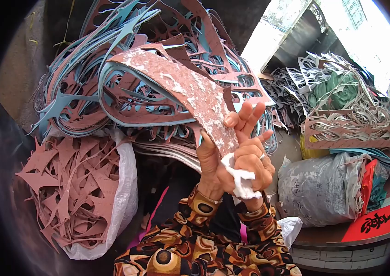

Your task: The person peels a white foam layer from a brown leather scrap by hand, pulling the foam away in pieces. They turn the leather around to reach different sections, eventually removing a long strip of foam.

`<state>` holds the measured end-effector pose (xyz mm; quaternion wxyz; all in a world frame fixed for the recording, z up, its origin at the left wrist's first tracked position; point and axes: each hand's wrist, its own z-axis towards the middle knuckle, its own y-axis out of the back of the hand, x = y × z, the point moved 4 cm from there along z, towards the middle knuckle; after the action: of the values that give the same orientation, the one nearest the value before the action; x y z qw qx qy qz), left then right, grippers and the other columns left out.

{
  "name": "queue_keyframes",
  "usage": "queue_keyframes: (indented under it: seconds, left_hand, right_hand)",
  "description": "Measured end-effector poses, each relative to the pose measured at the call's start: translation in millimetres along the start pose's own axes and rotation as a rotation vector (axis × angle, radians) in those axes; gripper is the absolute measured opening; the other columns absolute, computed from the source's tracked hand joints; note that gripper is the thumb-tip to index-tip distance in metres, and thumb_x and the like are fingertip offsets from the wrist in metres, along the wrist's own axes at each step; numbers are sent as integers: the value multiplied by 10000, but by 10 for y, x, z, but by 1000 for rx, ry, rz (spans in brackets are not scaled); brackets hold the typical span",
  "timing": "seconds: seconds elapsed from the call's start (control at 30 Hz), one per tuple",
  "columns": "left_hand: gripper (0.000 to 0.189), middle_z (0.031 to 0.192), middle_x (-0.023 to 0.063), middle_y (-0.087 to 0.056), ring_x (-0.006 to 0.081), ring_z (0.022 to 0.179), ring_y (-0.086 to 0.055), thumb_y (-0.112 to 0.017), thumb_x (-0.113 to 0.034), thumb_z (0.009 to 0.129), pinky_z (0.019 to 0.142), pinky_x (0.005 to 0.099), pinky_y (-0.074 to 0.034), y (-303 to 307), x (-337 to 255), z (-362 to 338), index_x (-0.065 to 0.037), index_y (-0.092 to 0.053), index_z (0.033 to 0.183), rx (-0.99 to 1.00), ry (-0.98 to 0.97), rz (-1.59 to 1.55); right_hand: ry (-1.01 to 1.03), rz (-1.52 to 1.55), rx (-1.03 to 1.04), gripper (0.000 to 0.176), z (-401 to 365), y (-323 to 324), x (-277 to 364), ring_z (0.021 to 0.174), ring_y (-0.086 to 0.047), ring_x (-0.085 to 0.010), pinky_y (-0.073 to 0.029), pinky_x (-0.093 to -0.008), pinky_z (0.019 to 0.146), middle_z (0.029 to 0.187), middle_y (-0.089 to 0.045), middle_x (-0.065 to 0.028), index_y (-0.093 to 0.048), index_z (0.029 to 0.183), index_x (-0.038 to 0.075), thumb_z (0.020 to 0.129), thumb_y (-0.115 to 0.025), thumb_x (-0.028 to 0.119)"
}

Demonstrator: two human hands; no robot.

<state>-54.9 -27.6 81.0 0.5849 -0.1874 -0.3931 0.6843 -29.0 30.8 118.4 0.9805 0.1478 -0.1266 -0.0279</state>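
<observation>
My left hand [211,163] grips the lower end of a pinkish-brown sheet scrap [190,92], with its thumb on the near side and fingers showing past the far edge. Patches of white fibre cling to the scrap's face, and its other side looks light blue. Close against it, my right hand [252,165] is closed on a torn white fibrous strip [242,179] at the scrap's lower tip. The two hands overlap, so part of the left palm is hidden. Behind the scrap rises a heap of pink and blue cut-out sheet offcuts [75,101].
A white woven sack [128,184] full of pinkish-brown scraps [73,188] stands at left. On the right are a grey plastic-wrapped bundle [321,188], a pile of strip offcuts [356,126] with a green bag [342,89], and a red banner with black writing [379,221].
</observation>
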Motion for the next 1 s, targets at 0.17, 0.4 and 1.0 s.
queue_keyframes:
  seconds: [0.17,0.4,1.0]
  left_hand:
    - [462,1307,82,-462,227,1362,-208,-719,-435,726,1066,567,-248,-115,14,-10,-123,-464,953,-62,62,-96]
    - [480,1304,69,-462,224,1337,-273,-729,-452,710,1067,573,-247,-120,9,-87,-140,-442,938,-126,16,-89]
    - [420,1267,75,-483,229,1306,-325,-693,-422,759,1068,570,-247,-90,23,-64,-127,-458,943,-135,30,-95]
  right_hand:
    - [88,25,-46,257,53,22,5,708,-589,-243,-474,-312,653,806,-599,-127,-485,725,44,634,-725,30]
    - [106,81,126,226,107,-13,115,684,-581,-245,-464,-318,644,720,-564,-92,-513,634,30,493,-689,14]
    - [105,131,135,218,89,40,111,660,-561,-237,-448,-328,648,713,-560,-70,-520,643,35,551,-718,24]
